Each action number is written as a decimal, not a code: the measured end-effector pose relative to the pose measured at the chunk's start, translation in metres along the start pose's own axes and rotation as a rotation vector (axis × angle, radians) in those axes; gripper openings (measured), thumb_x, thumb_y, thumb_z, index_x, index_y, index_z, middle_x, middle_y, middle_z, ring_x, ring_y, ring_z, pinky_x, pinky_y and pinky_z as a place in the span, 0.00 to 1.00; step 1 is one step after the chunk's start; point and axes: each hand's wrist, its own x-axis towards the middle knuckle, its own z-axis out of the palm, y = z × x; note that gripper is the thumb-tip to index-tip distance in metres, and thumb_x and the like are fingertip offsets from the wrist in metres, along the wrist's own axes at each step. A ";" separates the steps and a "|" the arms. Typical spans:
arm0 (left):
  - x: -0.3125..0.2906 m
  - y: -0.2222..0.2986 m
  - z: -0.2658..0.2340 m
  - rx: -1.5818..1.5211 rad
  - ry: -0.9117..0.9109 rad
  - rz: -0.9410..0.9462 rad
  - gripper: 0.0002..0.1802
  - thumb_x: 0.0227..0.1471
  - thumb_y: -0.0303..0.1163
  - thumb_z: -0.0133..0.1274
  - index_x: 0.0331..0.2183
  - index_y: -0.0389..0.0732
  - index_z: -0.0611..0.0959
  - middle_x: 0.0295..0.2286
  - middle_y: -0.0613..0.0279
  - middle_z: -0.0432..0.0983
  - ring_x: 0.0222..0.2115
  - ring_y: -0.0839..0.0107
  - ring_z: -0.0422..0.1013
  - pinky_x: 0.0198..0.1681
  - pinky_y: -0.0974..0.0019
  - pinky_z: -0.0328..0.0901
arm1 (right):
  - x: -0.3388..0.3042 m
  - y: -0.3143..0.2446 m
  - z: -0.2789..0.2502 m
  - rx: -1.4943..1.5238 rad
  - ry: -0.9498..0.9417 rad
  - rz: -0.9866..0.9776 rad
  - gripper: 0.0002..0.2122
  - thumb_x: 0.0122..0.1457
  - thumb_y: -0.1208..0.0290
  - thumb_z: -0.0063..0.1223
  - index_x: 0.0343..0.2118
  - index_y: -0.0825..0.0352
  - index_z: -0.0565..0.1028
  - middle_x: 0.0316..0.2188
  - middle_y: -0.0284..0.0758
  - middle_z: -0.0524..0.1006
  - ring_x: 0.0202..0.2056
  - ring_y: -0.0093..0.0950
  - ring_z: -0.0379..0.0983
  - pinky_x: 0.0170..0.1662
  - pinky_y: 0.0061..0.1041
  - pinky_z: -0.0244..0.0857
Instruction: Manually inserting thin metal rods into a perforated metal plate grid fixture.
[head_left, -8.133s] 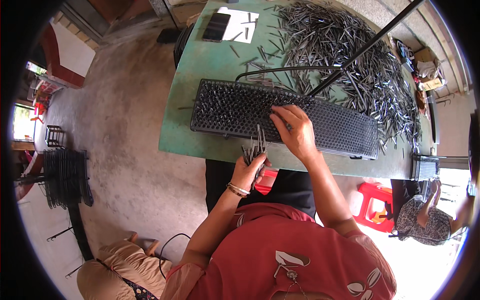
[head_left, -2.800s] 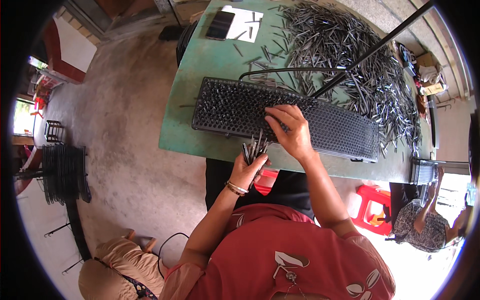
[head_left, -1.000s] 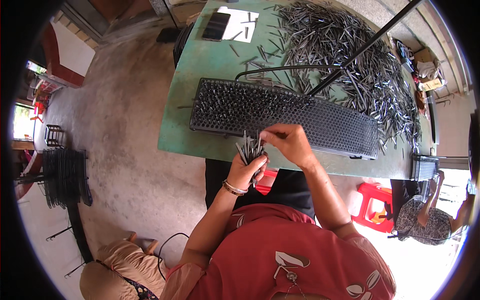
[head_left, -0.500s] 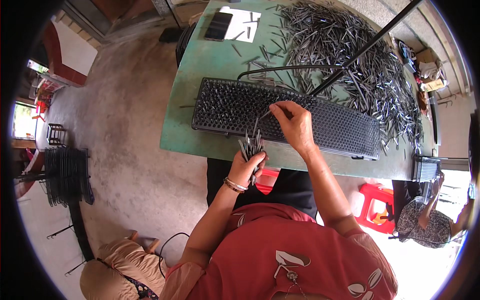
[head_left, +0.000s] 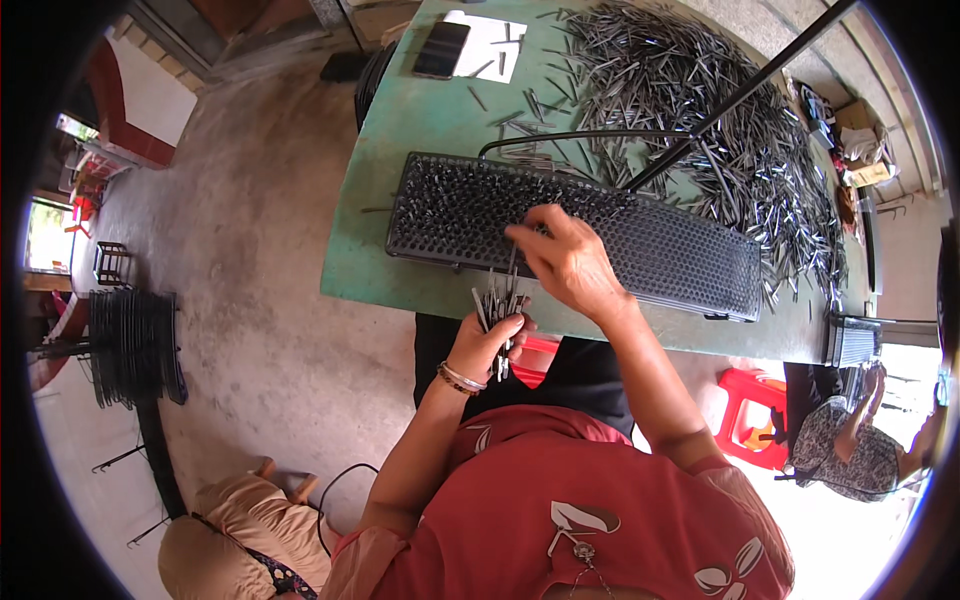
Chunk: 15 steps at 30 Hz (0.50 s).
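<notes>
My left hand (head_left: pixel 489 338), below the table's near edge, is closed round an upright bundle of thin dark metal strips (head_left: pixel 497 303). Above it, over the near side of a long black perforated tray (head_left: pixel 660 255), is my right hand (head_left: pixel 572 258). Its thumb and forefinger come together at the top of one strip that stands up out of the bundle; the other fingers are curled. Many strips stand upright in the holes of the tray's left part. Toward the right the holes show no strips.
A large heap of loose strips (head_left: pixel 690 90) covers the back right of the green table (head_left: pixel 370 230). A phone (head_left: pixel 441 50) lies by white paper (head_left: pixel 492 45). A black rod (head_left: pixel 750 90) slants over the tray. Two people are nearby, one lower left, one at right by a red stool (head_left: pixel 745 418).
My right hand has moved left and slightly down, to the strip above the bundle. The strip it pinched before no longer shows in its fingers. My left hand has shifted slightly down.
</notes>
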 end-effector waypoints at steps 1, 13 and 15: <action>-0.002 -0.002 -0.004 -0.042 -0.020 -0.010 0.16 0.53 0.28 0.50 0.44 0.36 0.73 0.27 0.61 0.74 0.22 0.79 0.67 0.19 0.76 0.61 | 0.000 -0.002 -0.003 -0.009 -0.078 -0.125 0.11 0.49 0.76 0.55 0.37 0.65 0.76 0.39 0.37 0.70 0.32 0.34 0.71 0.37 0.31 0.66; -0.021 -0.001 -0.010 -0.062 0.106 -0.054 0.16 0.54 0.30 0.49 0.45 0.38 0.73 0.30 0.62 0.72 0.25 0.76 0.69 0.23 0.70 0.70 | -0.025 0.003 0.020 -0.092 -0.070 -0.323 0.13 0.44 0.74 0.51 0.36 0.68 0.75 0.39 0.38 0.72 0.37 0.32 0.69 0.43 0.30 0.64; -0.019 -0.004 -0.013 -0.089 0.048 -0.089 0.16 0.54 0.30 0.50 0.45 0.38 0.73 0.29 0.63 0.72 0.22 0.79 0.65 0.18 0.75 0.62 | -0.024 0.002 0.022 -0.095 -0.044 -0.371 0.14 0.44 0.74 0.50 0.36 0.68 0.75 0.38 0.38 0.72 0.36 0.32 0.70 0.42 0.30 0.64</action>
